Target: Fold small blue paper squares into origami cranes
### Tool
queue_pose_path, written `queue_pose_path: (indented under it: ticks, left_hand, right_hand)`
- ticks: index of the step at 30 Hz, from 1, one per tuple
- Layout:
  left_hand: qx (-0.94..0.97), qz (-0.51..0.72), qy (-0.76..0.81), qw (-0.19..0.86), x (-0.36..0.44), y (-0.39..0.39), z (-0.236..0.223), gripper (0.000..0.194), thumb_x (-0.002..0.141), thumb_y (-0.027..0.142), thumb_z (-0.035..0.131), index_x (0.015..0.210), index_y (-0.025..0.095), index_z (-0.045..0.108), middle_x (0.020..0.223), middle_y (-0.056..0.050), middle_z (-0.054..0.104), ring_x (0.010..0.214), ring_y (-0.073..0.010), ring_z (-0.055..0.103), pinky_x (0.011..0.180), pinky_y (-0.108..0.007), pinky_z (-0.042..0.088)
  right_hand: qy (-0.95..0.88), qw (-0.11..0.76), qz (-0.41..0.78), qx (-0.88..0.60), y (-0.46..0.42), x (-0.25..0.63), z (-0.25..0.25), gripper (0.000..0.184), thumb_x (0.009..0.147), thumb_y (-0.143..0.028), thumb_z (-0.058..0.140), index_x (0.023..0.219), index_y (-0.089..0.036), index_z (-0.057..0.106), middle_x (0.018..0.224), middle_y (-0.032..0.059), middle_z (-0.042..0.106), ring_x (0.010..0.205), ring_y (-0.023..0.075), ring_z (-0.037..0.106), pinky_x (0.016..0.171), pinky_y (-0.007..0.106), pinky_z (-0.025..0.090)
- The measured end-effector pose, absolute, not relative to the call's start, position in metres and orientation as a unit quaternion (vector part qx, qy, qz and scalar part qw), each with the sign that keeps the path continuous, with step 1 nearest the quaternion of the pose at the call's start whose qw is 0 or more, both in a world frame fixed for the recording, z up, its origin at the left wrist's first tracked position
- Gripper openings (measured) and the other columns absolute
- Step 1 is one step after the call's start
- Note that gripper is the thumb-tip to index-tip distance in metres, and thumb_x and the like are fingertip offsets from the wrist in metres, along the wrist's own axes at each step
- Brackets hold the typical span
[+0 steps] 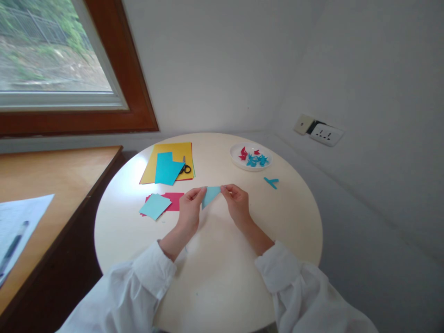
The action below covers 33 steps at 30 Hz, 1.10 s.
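A light blue piece of paper (210, 195), folded to a triangle, is held up over the middle of the round table. My left hand (190, 208) pinches its left corner between thumb and fingers. At its upper right corner, the fingertips of my right hand (237, 203) are closed on it. Left of my hands lies a light blue paper square (156, 206), partly covering pink paper (175, 201). Farther back, bright blue paper (164, 167) and black-handled scissors (186, 169) rest on a stack of larger sheets, yellow paper (150, 171) on top.
A white plate (236, 162) with several small red and blue folded paper pieces (256, 160) stands at the back right. Blue paper strips (271, 182) lie in front of it. On the left, a wooden desk (76, 171) bears white paper (29, 210) and a pen (14, 247).
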<state>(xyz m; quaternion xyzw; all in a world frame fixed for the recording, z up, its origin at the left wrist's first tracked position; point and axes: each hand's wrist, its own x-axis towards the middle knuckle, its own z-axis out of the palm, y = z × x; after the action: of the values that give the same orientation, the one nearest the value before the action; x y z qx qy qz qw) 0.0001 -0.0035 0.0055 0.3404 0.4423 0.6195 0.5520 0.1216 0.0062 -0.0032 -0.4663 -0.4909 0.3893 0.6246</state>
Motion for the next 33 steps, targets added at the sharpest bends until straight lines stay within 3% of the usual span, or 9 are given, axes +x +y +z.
queue_pose_path:
  ticks: [33]
  left_hand:
    - [0.340, 0.608, 0.432, 0.573, 0.000, -0.005, 0.009, 0.020, 0.060, 0.033, 0.070, 0.066, 0.016, 0.064, 0.064, 0.002, 0.059, 0.060, -0.0090, 0.049, 0.060, -0.023, 0.036]
  right_hand:
    - [-0.551, 0.552, 0.404, -0.478, 0.009, 0.118, -0.014, 0.027, 0.066, -0.041, 0.061, 0.055, -0.018, 0.054, 0.055, -0.0016, 0.053, 0.055, 0.0122, 0.048, 0.054, 0.025, 0.040]
